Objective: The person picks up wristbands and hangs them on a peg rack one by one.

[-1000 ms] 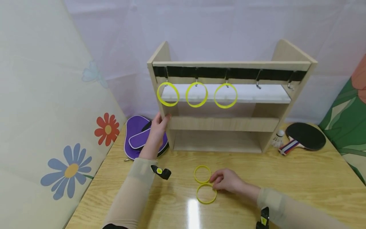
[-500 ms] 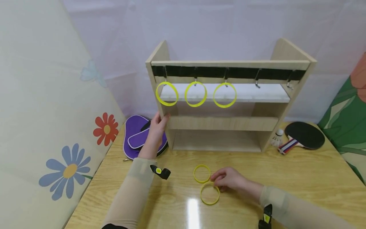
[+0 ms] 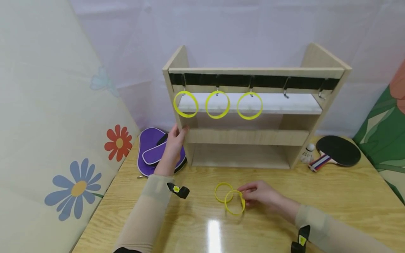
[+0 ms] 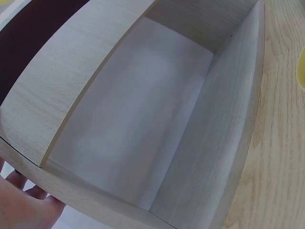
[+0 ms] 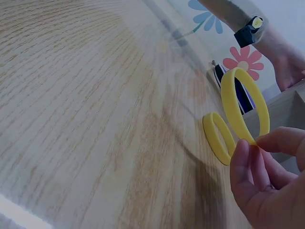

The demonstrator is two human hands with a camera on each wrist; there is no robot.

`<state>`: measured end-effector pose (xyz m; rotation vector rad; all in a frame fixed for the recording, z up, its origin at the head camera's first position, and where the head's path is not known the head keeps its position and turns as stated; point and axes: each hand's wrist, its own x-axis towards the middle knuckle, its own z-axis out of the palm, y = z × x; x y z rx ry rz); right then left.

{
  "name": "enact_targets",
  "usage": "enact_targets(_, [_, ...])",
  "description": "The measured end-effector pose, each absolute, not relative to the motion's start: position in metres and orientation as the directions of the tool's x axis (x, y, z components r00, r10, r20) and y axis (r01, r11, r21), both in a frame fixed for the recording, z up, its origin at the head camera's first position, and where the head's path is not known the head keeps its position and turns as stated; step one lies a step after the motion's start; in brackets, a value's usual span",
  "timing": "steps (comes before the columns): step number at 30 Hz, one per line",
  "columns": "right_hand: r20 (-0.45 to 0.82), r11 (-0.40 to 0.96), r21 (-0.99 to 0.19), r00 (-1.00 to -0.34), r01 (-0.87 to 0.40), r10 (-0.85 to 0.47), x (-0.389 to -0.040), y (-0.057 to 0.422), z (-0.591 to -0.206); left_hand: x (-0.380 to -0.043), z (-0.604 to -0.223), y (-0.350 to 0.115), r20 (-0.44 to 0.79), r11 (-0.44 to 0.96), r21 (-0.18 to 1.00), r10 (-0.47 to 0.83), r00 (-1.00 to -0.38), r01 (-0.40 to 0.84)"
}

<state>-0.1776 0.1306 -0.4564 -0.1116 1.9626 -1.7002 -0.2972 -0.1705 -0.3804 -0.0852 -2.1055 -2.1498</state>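
My right hand pinches a yellow ring, a flat thin band, between thumb and fingertips. This ring is tilted up just over the tabletop. Behind it, a second yellow ring lies on the table. My left hand holds the left side panel of a small wooden shelf, its thumb at the front edge; in the left wrist view only part of the hand shows. From the shelf's hooks hang a left yellow ring, a middle yellow ring and a right yellow ring.
Two bare metal hooks, a nearer hook and an end hook, are at the rail's right. A purple case lies left of the shelf. A shuttlecock and a table tennis bat lie to its right.
The right hand has lifted the nearer ring off the table, tilting it up and moving it slightly right and away from me. The left hand has stayed on the shelf.
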Motion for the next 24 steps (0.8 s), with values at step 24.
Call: enact_targets(24, [-0.241,-0.025,-0.960,-0.871,0.278,-0.429,-0.190,0.174,-0.424,-0.296,-0.379,-0.170,0.125,0.008,0.992,-0.055,-0.991,0.125])
